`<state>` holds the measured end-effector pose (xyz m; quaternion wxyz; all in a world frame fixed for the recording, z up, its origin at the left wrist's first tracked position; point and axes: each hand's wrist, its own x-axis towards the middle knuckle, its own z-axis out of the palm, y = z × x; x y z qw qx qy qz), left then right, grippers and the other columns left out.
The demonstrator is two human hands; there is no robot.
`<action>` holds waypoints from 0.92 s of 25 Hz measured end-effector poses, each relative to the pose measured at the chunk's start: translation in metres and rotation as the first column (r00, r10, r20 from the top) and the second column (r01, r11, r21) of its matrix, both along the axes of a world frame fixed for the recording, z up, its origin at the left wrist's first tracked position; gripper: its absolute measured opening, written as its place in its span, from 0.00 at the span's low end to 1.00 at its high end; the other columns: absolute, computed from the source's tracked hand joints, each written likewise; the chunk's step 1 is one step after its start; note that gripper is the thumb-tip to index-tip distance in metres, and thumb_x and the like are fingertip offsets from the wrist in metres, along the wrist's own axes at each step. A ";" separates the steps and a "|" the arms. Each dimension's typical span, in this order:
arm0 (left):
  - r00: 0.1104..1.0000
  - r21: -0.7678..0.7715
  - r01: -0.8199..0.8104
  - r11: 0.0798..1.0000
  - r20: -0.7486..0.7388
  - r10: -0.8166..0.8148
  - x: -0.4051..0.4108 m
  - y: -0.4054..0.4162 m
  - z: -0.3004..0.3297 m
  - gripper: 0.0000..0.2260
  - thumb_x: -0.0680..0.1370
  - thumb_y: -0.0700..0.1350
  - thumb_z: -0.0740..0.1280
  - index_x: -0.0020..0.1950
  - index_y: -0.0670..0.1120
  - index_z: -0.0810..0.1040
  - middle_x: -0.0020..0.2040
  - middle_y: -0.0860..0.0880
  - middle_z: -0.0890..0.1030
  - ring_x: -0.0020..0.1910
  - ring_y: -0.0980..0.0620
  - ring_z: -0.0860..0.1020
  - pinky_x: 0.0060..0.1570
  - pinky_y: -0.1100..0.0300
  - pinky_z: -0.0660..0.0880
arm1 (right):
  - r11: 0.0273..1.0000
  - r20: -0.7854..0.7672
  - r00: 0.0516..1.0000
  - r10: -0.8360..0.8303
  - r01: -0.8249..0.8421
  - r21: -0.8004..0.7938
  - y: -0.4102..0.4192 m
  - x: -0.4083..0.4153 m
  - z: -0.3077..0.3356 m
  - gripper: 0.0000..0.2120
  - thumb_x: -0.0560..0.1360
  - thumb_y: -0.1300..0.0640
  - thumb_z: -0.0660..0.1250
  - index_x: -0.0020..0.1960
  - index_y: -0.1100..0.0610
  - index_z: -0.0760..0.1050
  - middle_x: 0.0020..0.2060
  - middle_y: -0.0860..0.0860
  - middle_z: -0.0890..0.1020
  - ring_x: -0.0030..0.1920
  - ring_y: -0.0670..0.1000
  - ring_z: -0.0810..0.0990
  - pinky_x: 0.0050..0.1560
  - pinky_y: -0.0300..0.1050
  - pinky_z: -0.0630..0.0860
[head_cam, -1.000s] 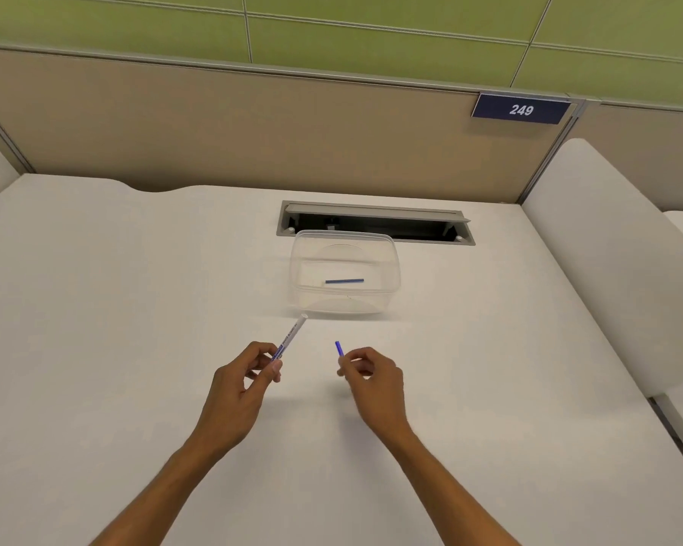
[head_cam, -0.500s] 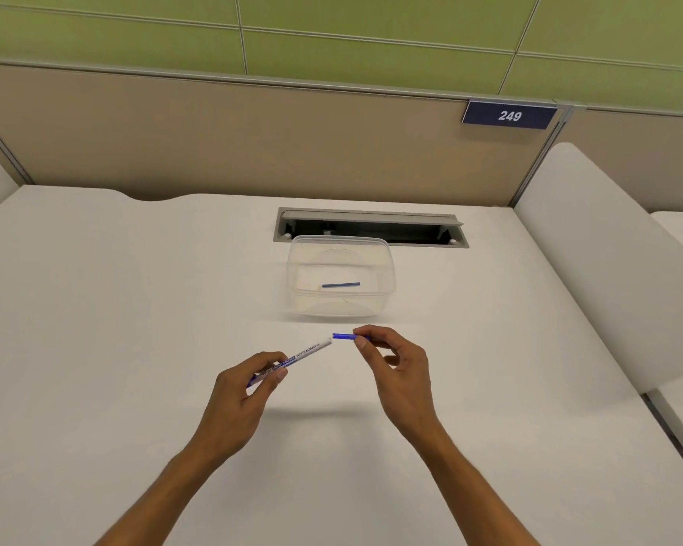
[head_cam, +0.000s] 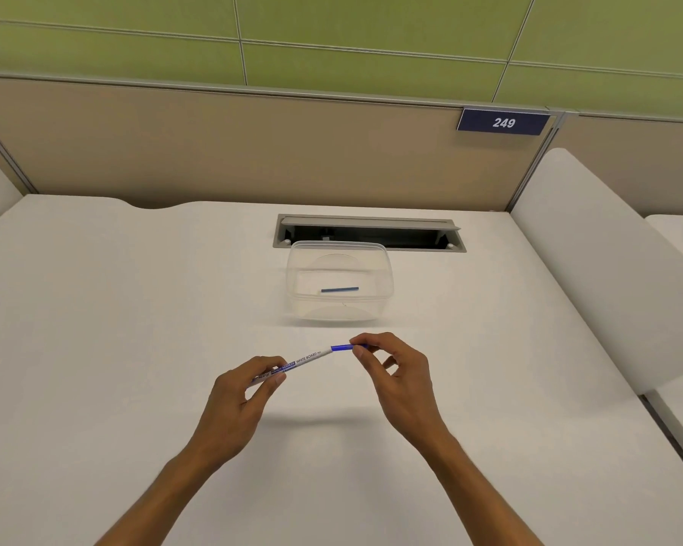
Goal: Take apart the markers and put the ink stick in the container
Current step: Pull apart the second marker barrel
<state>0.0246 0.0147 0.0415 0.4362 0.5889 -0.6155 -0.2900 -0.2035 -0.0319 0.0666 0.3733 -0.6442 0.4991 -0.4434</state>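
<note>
At centre frame, the left hand pinches the white marker barrel while the right hand pinches a blue piece, and the two now meet end to end; a second ago they were apart. Whether that piece is going in or coming out, I can't tell. Just above, the clear container sits on the desk with one blue ink stick already inside, so this marker's stick is not yet delivered.

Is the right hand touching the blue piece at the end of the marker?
Touching. The head view shows the right hand pinching the blue piece between thumb and forefinger, with no gap, at the marker end.
</note>
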 end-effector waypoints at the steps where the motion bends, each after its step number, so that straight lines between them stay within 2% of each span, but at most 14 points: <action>1: 1.000 -0.009 0.008 1.000 0.028 -0.008 0.002 0.000 0.000 0.05 0.77 0.48 0.66 0.49 0.58 0.79 0.47 0.61 0.82 0.47 0.56 0.79 0.48 0.66 0.72 | 1.000 -0.033 0.999 0.010 -0.011 -0.027 0.000 -0.001 0.000 0.07 0.78 0.57 0.69 0.49 0.44 0.82 0.46 0.38 0.84 0.50 0.45 0.80 0.42 0.29 0.69; 3: 0.995 -0.003 0.017 1.000 0.101 -0.017 0.006 -0.001 -0.003 0.05 0.78 0.49 0.66 0.51 0.58 0.79 0.48 0.60 0.82 0.49 0.54 0.79 0.50 0.59 0.73 | 0.996 -0.088 0.996 0.033 -0.040 -0.082 -0.001 -0.004 -0.001 0.09 0.78 0.58 0.69 0.50 0.45 0.83 0.46 0.38 0.84 0.51 0.44 0.80 0.45 0.28 0.68; 5: 0.984 0.003 0.020 1.000 0.177 -0.020 0.009 -0.002 -0.004 0.05 0.79 0.49 0.65 0.52 0.58 0.78 0.48 0.60 0.81 0.49 0.53 0.79 0.48 0.56 0.73 | 0.990 -0.138 0.989 0.050 -0.067 -0.122 -0.002 -0.006 -0.001 0.09 0.77 0.59 0.70 0.51 0.46 0.83 0.46 0.38 0.84 0.51 0.42 0.80 0.46 0.27 0.68; 10: 0.938 -0.038 0.089 0.995 0.338 -0.071 0.009 -0.003 0.003 0.09 0.79 0.54 0.58 0.53 0.58 0.77 0.42 0.60 0.75 0.40 0.57 0.73 0.44 0.69 0.66 | 0.987 -0.179 0.978 0.107 -0.126 -0.099 -0.005 -0.013 0.001 0.09 0.77 0.60 0.70 0.51 0.47 0.84 0.47 0.40 0.85 0.51 0.43 0.79 0.45 0.28 0.68; 14: 0.920 -0.023 0.119 0.993 0.379 -0.102 0.008 -0.002 0.009 0.10 0.79 0.57 0.56 0.52 0.59 0.76 0.41 0.58 0.73 0.38 0.55 0.71 0.41 0.67 0.67 | 0.986 -0.177 0.972 0.157 -0.163 -0.022 -0.003 -0.012 0.004 0.07 0.78 0.57 0.69 0.50 0.46 0.83 0.45 0.40 0.85 0.49 0.45 0.80 0.42 0.32 0.69; 18: 0.908 -0.022 0.101 0.995 0.411 -0.083 0.006 -0.002 0.014 0.09 0.79 0.54 0.58 0.51 0.57 0.77 0.37 0.57 0.72 0.37 0.52 0.70 0.37 0.65 0.66 | 0.993 -0.081 0.990 0.112 -0.108 0.050 -0.001 -0.010 0.006 0.06 0.77 0.56 0.71 0.51 0.45 0.83 0.42 0.40 0.84 0.45 0.42 0.79 0.40 0.30 0.69; 23: 0.885 -0.037 0.118 0.992 0.457 -0.089 0.003 -0.002 0.024 0.10 0.79 0.53 0.59 0.51 0.54 0.78 0.36 0.59 0.72 0.34 0.54 0.70 0.37 0.66 0.66 | 0.987 -0.071 0.988 0.134 -0.127 0.097 0.001 -0.007 0.007 0.04 0.76 0.54 0.71 0.44 0.47 0.83 0.38 0.39 0.85 0.41 0.40 0.79 0.38 0.30 0.68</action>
